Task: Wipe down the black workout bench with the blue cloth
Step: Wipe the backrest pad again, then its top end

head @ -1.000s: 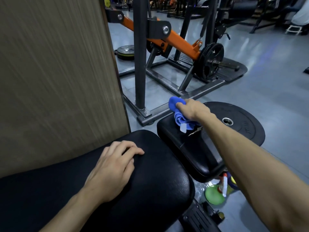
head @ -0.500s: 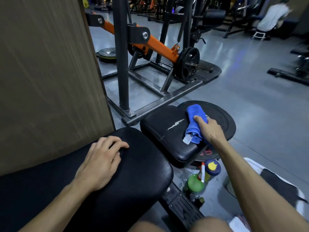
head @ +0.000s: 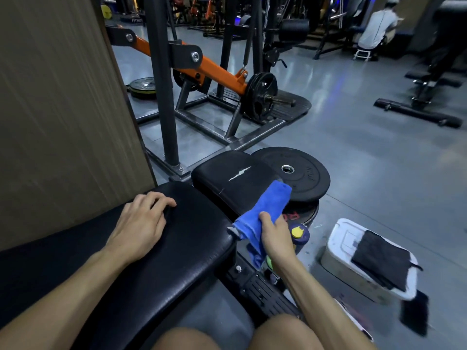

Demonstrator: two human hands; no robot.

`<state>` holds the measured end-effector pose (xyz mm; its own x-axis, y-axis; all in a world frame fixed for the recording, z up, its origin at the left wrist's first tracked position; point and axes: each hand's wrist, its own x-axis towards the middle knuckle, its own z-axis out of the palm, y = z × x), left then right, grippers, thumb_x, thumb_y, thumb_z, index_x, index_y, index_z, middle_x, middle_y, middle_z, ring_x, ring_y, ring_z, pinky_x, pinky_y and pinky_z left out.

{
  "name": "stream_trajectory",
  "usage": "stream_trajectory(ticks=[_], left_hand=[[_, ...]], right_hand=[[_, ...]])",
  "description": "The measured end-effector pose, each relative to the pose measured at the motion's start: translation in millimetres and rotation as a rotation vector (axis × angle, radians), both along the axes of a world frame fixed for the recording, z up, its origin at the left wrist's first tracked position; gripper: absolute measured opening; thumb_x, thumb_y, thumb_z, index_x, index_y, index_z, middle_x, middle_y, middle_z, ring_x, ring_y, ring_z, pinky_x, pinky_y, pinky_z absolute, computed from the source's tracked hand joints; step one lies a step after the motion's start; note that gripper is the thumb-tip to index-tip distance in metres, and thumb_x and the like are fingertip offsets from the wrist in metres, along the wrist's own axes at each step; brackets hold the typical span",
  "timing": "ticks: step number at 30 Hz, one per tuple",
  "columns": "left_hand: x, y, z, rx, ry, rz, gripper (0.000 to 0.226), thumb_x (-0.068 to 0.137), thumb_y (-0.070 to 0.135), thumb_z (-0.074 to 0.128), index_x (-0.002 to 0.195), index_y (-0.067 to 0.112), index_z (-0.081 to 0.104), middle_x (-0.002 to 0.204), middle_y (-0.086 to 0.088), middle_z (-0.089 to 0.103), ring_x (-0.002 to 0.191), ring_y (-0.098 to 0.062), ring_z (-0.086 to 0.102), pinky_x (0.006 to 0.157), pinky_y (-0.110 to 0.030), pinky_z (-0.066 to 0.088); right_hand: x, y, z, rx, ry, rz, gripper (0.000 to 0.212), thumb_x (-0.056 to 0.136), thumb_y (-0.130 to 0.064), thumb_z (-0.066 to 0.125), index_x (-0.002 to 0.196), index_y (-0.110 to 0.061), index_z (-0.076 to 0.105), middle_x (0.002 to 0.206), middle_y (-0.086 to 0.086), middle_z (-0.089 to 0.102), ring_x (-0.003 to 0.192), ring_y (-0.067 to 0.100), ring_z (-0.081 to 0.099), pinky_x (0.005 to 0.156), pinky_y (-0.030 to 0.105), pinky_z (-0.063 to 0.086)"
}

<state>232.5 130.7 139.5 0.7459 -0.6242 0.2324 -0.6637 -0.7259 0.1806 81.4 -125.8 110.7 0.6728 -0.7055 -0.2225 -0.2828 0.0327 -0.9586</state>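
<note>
Black vinyl covers the workout bench (head: 156, 251), which serves here as the counter and consists of two pads: the large main pad under the left hand and a smaller seat pad (head: 227, 183) beyond it, marked by a pale scuff or tear. The long axis of the bench runs from the lower left of the view toward the upper right, ending at the seat pad beside a stack of weight plates (head: 298, 173).

The left hand (head: 141, 223) rests on the main pad, fingers lightly bent, holding nothing; it appears to serve as a brace.

The right hand (head: 274, 233) forms the grip: fingers and thumb are curled around the blue cloth (head: 262, 213), at the gap between the two pads on the right edge. The cloth is rolled lengthwise. Its long axis points up and to the right, the upper end lying over the near corner of the seat pad, the lower end hanging below the hand.

Recommended procedure, as a judgement: spread the cloth flatter for wider contact, draw overlapping strokes along the bench axis, and cover pad edges and the gap.
</note>
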Motion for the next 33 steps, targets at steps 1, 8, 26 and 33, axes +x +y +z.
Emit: stream_trajectory(ticks=[1, 8, 26, 33], left_hand=[[-3.1, -2.4, 0.7, 0.007, 0.009, 0.015, 0.036, 0.094, 0.011, 0.055, 0.126, 0.029, 0.059, 0.126, 0.009, 0.053, 0.116, -0.02, 0.048, 0.096, -0.039, 0.038], [-48.5, -49.7, 17.8, -0.003, 0.132, -0.302, 0.032, 0.095, 0.031, 0.048, 0.125, 0.038, 0.057, 0.127, 0.022, 0.052, 0.117, -0.006, 0.047, 0.099, -0.034, 0.04], [-68.8, -76.9, -2.9, -0.032, 0.019, -0.226, 0.037, 0.093, 0.038, 0.035, 0.118, 0.031, 0.062, 0.121, 0.01, 0.055, 0.112, -0.021, 0.047, 0.092, -0.041, 0.036], [-68.0, -80.1, -2.5, -0.032, 0.011, -0.212, 0.036, 0.092, 0.035, 0.037, 0.116, 0.031, 0.063, 0.12, 0.012, 0.054, 0.111, -0.02, 0.049, 0.093, -0.039, 0.036]], right_hand=[[-7.7, 1.9, 1.8, 0.016, 0.017, 0.039, 0.026, 0.082, -0.039, 0.048, 0.086, -0.013, 0.053, 0.075, 0.0, 0.06, 0.071, 0.021, 0.057, 0.071, 0.037, 0.046], [-74.5, -49.2, -16.8, 0.094, 0.11, 0.063, 0.023, 0.087, -0.035, 0.055, 0.075, -0.017, 0.051, 0.066, 0.006, 0.053, 0.061, 0.017, 0.048, 0.062, 0.034, 0.036], [-129.5, -238.5, -93.6, -0.272, 0.509, -0.273, 0.022, 0.077, -0.023, 0.062, 0.098, -0.022, 0.067, 0.094, 0.006, 0.072, 0.088, 0.031, 0.065, 0.083, 0.041, 0.055], [-100.2, -289.2, -77.1, -0.375, 0.56, -0.176, 0.041, 0.091, -0.033, 0.063, 0.123, -0.007, 0.059, 0.123, 0.021, 0.063, 0.11, 0.037, 0.058, 0.086, 0.041, 0.043]])
